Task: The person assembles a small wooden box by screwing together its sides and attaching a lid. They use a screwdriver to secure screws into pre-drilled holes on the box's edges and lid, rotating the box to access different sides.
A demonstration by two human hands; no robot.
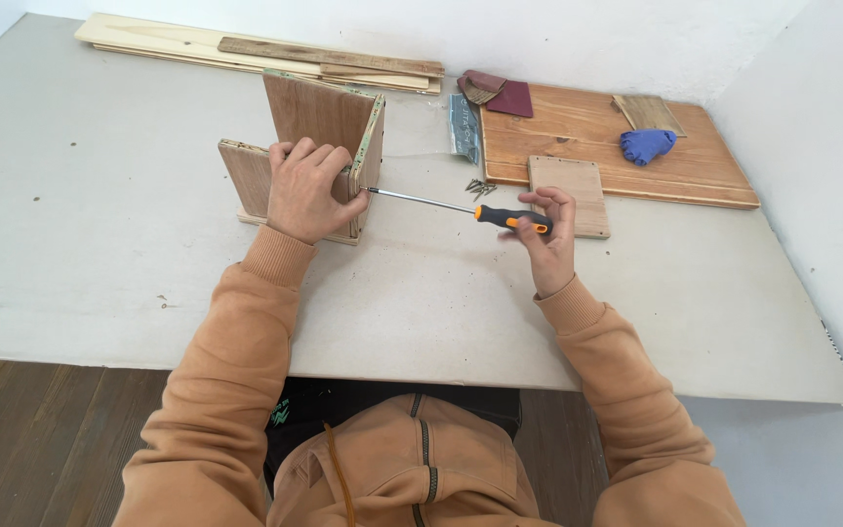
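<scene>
My left hand (304,185) grips the top edge of a partly built wooden box (322,122) of plywood panels standing on a grey board (100,224). My right hand (546,229) holds the black and orange handle of a screwdriver (461,207). Its long metal shaft lies level and its tip meets the box's right side panel, close to my left fingers. A small heap of screws (481,186) lies just beyond the shaft.
A small plywood square (570,190) rests by my right hand. Behind it is a large wooden board (578,132) with a blue glove (647,145), sandpaper sheets (500,93) and a small wood piece. Long wooden slats (246,54) lie along the wall.
</scene>
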